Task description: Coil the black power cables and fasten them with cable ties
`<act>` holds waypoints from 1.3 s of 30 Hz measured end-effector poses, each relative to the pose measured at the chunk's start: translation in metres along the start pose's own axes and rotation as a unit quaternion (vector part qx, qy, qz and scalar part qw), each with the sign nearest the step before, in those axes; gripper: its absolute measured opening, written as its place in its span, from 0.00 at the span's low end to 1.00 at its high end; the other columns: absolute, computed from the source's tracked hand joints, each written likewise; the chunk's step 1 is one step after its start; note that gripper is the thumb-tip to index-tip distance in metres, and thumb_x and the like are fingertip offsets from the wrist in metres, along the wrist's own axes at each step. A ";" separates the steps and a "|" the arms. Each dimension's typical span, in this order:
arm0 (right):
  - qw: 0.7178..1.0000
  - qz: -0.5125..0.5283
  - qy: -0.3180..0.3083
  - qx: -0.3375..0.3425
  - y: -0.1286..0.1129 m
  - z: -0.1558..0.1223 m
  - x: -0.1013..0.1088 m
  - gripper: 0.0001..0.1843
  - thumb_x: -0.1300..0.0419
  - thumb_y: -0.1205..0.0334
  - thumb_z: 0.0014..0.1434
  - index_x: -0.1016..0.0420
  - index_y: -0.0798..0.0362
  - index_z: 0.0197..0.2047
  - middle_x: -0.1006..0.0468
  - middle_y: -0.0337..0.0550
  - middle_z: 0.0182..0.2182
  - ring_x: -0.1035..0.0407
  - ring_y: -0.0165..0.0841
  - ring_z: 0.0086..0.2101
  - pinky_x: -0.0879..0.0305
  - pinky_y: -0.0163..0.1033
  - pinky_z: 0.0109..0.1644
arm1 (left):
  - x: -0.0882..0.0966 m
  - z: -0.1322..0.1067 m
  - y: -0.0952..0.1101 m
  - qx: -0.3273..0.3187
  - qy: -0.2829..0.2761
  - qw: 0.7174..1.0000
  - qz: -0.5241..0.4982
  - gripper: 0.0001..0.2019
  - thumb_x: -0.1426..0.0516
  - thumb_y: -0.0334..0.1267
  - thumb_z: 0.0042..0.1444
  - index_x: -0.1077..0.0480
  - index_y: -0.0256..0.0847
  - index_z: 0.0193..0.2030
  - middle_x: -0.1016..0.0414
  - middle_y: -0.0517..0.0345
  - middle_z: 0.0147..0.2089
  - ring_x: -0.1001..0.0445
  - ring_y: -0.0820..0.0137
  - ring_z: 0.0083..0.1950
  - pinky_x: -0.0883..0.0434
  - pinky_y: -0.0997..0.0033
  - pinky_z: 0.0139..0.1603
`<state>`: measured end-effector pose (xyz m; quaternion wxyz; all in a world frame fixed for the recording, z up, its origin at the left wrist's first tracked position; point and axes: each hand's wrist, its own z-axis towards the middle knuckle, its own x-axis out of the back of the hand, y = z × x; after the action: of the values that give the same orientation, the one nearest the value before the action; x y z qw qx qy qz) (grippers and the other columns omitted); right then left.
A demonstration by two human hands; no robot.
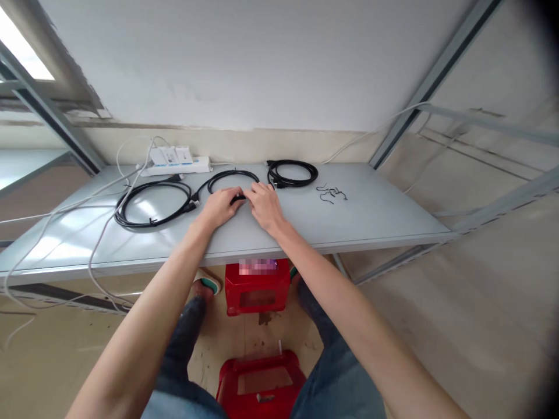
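Note:
My left hand [223, 206] and my right hand [263, 205] meet at the near side of a coiled black cable [233, 172] on the grey tabletop. Both have their fingers bent and closed round its strands, the fingertips almost touching. A small tie stands up from the far side of this coil. To the left lies another black cable coil [151, 223] with a tie on its near side and its plugs at the right. A third black cable coil [301, 184] rests just beyond my right hand. Several short dark wire ties [334, 193] lie loose farther right.
A white power strip [196, 165] with white adapters stands against the wall. White cords [94, 247] run over the table's left end and hang down. Metal posts [404, 125] flank the grey table [371, 224]. Red stools [257, 285] are below, between my legs.

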<state>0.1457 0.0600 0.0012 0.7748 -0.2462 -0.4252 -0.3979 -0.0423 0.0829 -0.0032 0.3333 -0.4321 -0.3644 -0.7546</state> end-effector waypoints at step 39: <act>0.856 0.481 0.011 -0.191 0.024 0.005 -0.017 0.03 0.34 0.69 0.58 0.18 0.54 0.33 0.15 0.44 0.29 0.21 0.36 0.34 0.26 0.41 0.44 | 0.003 -0.003 0.000 0.013 -0.002 1.000 -0.019 0.16 0.46 0.42 0.70 0.25 0.45 0.60 0.15 0.45 0.55 0.19 0.51 0.56 0.28 0.59 0.52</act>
<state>0.1573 0.0840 -0.0118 0.8117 -0.5591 -0.1611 -0.0515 -0.0444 0.0797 -0.0012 0.3235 -0.4223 -0.3832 -0.7551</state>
